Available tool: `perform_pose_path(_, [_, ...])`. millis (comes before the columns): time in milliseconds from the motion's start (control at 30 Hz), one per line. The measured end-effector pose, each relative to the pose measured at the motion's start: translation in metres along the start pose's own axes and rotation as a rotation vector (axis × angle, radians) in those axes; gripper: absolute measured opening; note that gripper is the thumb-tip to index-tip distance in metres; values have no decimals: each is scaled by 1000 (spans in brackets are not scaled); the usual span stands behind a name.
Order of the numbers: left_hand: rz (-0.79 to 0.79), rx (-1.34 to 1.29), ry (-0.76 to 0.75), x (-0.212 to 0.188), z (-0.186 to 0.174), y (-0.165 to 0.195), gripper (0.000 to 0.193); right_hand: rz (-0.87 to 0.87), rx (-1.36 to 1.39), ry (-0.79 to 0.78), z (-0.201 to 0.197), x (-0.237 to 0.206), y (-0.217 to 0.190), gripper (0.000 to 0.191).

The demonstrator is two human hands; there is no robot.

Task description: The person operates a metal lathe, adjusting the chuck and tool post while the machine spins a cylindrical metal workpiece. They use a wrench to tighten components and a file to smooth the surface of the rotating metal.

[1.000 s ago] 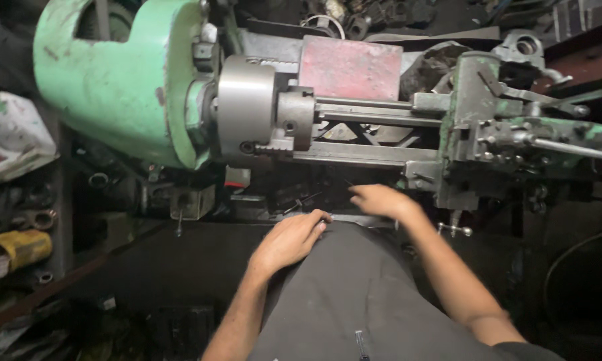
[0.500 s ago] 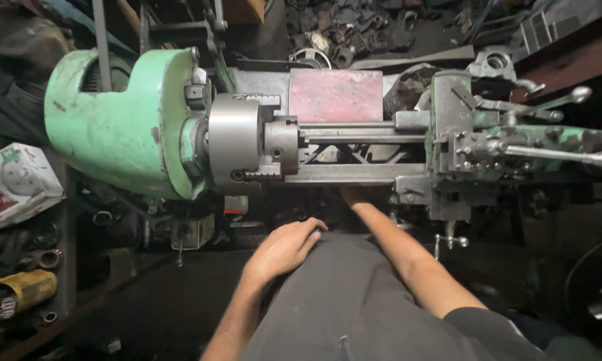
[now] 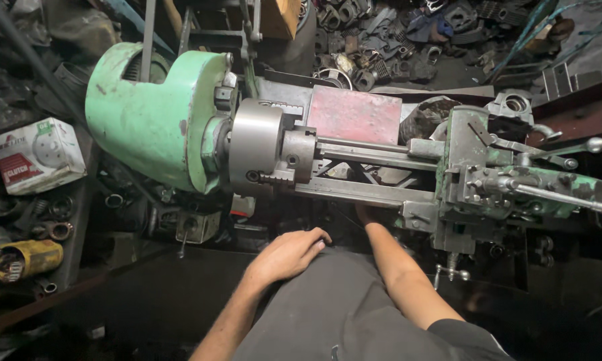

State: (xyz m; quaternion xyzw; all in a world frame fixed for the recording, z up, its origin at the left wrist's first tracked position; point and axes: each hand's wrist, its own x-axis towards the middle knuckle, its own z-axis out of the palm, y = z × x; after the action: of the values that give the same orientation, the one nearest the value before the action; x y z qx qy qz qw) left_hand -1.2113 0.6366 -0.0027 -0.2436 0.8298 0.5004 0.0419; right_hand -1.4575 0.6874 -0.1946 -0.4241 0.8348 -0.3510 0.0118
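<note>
A green lathe (image 3: 154,120) fills the upper view, with its steel chuck (image 3: 261,150) facing right along the bed rails (image 3: 368,190). My left hand (image 3: 289,254) rests palm down on my grey-trousered thigh, fingers loosely curled, holding nothing. My right forearm (image 3: 398,267) reaches up under the lathe bed; the hand itself is hidden in the dark beneath the rails, left of the green carriage (image 3: 475,180). Whether that hand grips anything cannot be seen.
A red plate (image 3: 354,113) lies behind the bed. Long handles (image 3: 568,150) stick out at the right. A white carton (image 3: 37,155) and a yellow can (image 3: 24,257) sit on shelves at the left. Scrap metal parts (image 3: 394,40) are heaped behind.
My right hand moved from my lap up under the lathe bed and out of sight. My left hand stayed on my thigh. The view tilted down slightly.
</note>
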Motion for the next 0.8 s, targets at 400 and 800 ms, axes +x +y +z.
perform_pose_path(400, [21, -39, -11, 4, 8, 1, 27, -123, 121, 81, -6, 5, -3, 51])
perform_pose_path(800, [-1, -42, -39, 5, 6, -3, 26, 214, -411, -363, 16, 6, 21, 40])
